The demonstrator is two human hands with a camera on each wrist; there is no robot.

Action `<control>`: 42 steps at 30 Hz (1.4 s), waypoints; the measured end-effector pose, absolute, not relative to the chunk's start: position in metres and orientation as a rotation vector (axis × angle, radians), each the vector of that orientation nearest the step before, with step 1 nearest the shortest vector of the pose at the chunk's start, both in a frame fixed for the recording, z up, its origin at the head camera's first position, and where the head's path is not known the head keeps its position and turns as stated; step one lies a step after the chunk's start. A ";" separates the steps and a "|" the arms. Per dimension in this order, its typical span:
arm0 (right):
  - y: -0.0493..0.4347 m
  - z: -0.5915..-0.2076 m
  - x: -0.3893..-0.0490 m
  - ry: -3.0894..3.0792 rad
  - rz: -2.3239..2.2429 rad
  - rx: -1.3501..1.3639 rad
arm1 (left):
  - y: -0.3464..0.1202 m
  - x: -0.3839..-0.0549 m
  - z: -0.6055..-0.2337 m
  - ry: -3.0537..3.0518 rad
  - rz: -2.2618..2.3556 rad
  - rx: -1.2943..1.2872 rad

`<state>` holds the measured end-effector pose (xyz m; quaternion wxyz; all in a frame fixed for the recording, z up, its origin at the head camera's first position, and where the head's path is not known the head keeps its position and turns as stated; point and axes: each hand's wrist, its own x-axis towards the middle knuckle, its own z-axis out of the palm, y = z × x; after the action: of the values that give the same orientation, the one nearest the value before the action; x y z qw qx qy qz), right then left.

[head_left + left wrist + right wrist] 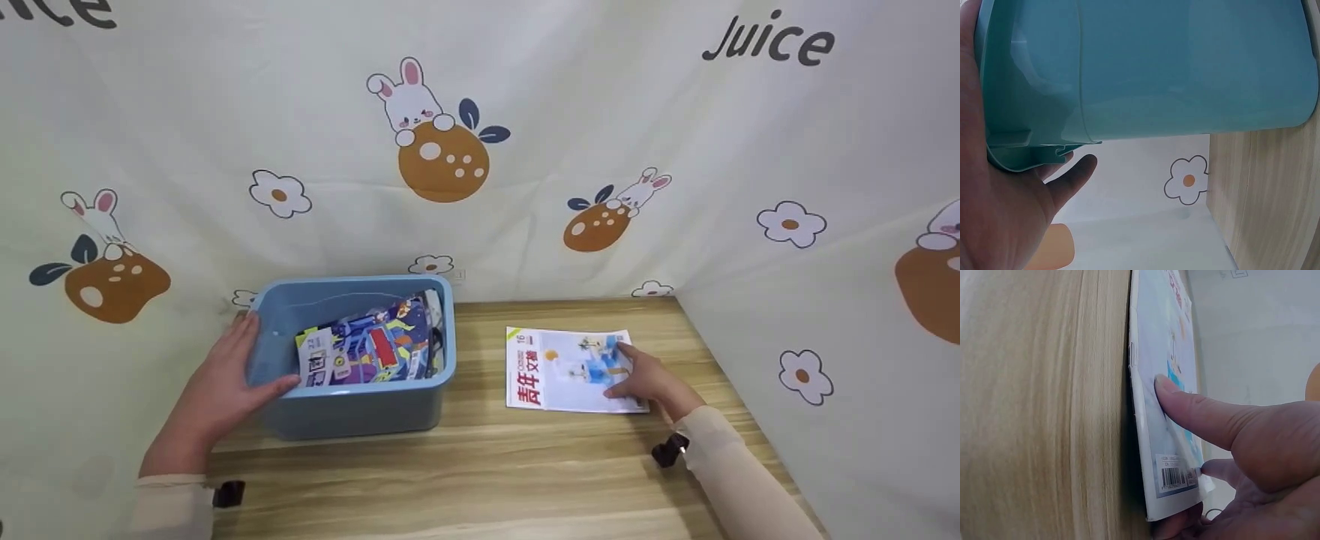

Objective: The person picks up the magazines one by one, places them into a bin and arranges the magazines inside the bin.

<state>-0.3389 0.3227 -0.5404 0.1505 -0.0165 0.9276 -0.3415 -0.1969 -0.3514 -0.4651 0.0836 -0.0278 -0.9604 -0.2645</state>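
A magazine (562, 371) with red Chinese lettering lies cover-up on the wooden table. My right hand (645, 379) pinches its right edge, thumb (1196, 410) on the cover and other fingers under the edge. A barcode (1172, 477) shows beside the thumb, where that corner is lifted off the wood. On the left, a blue plastic bin (352, 412) holds a colourful printed pack or booklet (375, 349) and other printed items partly hidden beneath it. My left hand (225, 375) rests against the bin's left front corner, thumb along the front rim and fingers straight along the left side.
Bare wood-grain table (480, 480) lies in front of the bin and magazine. A pale cloth (525, 247) printed with rabbits, oranges and flowers hangs behind and on both sides. Black wrist devices (670, 450) sit at both sleeves.
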 end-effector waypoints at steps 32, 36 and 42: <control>0.322 -0.534 -0.339 2.703 -1.099 -0.086 | -0.350 -0.198 -0.465 -2.873 -0.804 -0.068; 0.327 -0.535 -0.339 2.590 -1.279 -0.174 | -0.350 -0.198 -0.465 -2.870 -0.805 -0.066; 0.334 -0.539 -0.342 2.485 -1.391 -0.278 | -0.351 -0.198 -0.465 -2.865 -0.803 -0.071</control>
<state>-0.3420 0.3335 -0.5385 0.1398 -0.0962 0.8598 -0.4815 -0.1978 -0.3509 -0.4653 0.0828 -0.0238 -0.9593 -0.2688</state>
